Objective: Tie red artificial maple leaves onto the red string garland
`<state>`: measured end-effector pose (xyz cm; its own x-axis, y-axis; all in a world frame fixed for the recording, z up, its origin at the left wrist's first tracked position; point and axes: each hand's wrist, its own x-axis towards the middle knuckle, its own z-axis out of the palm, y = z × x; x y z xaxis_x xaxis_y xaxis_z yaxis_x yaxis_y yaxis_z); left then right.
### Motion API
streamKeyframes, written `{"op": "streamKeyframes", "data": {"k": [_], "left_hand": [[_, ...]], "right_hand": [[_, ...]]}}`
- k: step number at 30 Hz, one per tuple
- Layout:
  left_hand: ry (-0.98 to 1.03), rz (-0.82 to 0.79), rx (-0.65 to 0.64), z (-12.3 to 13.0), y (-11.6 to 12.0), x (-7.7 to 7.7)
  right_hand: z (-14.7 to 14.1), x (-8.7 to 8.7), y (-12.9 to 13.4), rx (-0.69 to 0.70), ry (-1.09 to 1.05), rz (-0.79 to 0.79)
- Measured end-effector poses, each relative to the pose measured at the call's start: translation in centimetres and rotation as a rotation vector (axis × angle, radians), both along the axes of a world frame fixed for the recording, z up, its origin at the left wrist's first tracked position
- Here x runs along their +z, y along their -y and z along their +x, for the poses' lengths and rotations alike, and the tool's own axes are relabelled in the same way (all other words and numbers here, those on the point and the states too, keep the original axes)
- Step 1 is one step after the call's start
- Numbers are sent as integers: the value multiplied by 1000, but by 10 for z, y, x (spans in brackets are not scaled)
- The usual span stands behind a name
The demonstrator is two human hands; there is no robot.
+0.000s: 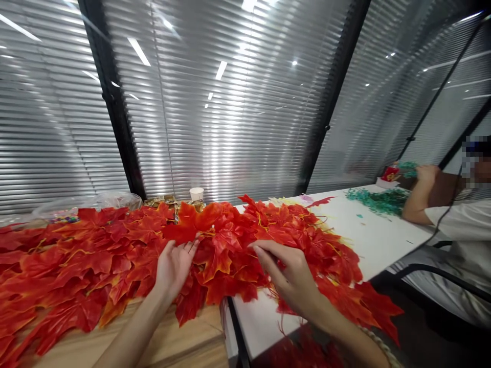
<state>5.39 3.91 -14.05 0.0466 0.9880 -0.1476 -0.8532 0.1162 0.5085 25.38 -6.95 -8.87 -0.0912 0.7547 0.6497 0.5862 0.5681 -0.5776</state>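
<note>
At the far left I saw red artificial maple leaves [84, 260] heaped thickly over a wood-grain table [192, 337], its pale brown top bare along the near side. Behind the heap lay a clear plastic bag [118, 200], then gold-coloured packets [163, 200], their printing too small for me to read. Slatted blinds [230, 153] covered the glass wall, divided by slanting dark posts [115, 112]; ceiling lights showed as white streaks on the panes.

The left hand [174, 268] was palm up over the leaves, fingers loosely bent and well open, the palm bare; I couldn't tell whether its fingertips touched a leaf. Beyond it stood a pale paper cup [197, 194]. Just right of that hand the wooden top met a white table [376, 245], and the leaves ran across both.

The right hand [289, 268] had thumb and fingers drawn close together above the pile; I couldn't tell whether a stem was caught between them.

Farther right, loose green pieces [379, 200] lay on the white top. Past them, a red package [390, 173] with yellow markings I couldn't read stood in a white box [387, 183]. Next to it, a co-worker's raised hand [427, 173] was beside more green pieces, above a black chair armrest [448, 276].
</note>
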Motion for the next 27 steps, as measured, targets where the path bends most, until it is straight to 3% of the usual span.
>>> {"op": "streamKeyframes", "data": {"k": [3,5,9,12,14,18,23,27], "left_hand": [[-22,156,88,-11,-3,10],[-26,152,118,-14,-3,12],[-105,-88,34,4,11,-5],[-245,2,-46,21,25,-17],[-263,75,-67,24,30,-16],[-495,227,141,12,25,-2],[-800,256,108,-3,12,-4],[-881,380,264,-10,6,-7]], "right_hand": [[-2,5,1,76,-119,-93],[-3,4,2,173,-217,-180],[-10,-1,0,241,-249,-223],[-16,-3,-6,225,-167,-189],[-19,-3,-10,215,-122,-157],[-24,0,-12,200,-107,-101],[-30,1,-17,215,-57,-63],[-37,1,-27,212,-46,-69]]}}
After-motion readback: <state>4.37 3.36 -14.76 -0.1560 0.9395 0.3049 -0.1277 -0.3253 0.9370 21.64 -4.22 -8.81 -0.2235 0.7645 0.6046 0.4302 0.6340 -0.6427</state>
